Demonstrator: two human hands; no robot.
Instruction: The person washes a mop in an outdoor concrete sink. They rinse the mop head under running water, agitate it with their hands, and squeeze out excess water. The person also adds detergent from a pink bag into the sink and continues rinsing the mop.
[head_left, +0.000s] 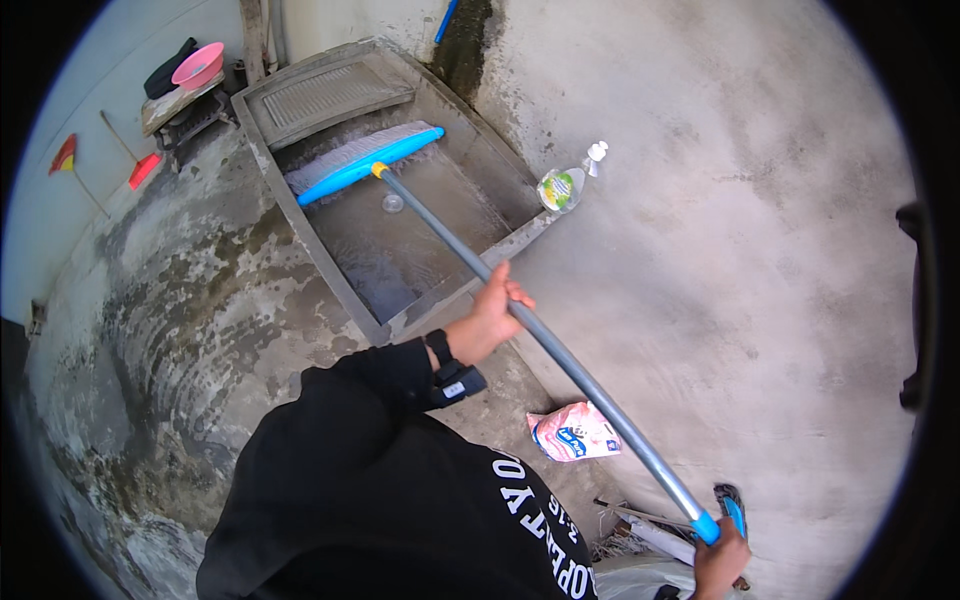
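A push broom (465, 252) with a grey metal handle slants across the view. My left hand (495, 309), a black band on its wrist, grips the middle of the handle. At the handle's blue end, lower right, my right hand (721, 561) is closed around it. The broom's wide blue head (337, 174), with pale bristles and a yellow collar, lies inside a concrete wash basin (300, 251). Water covers part of the basin floor, and the bristles face the ribbed washboard slab (334, 91). Near the broom head sits a small clear round container (392, 203).
A clear pump bottle (561, 190) stands on the basin's right corner by the wall. A pink-and-white bag (576, 432) rests against the wall below my left hand. A pink bowl (199, 66) tops a stand at upper left, near a red dustpan (144, 171). The concrete floor (217, 300) has wet patches.
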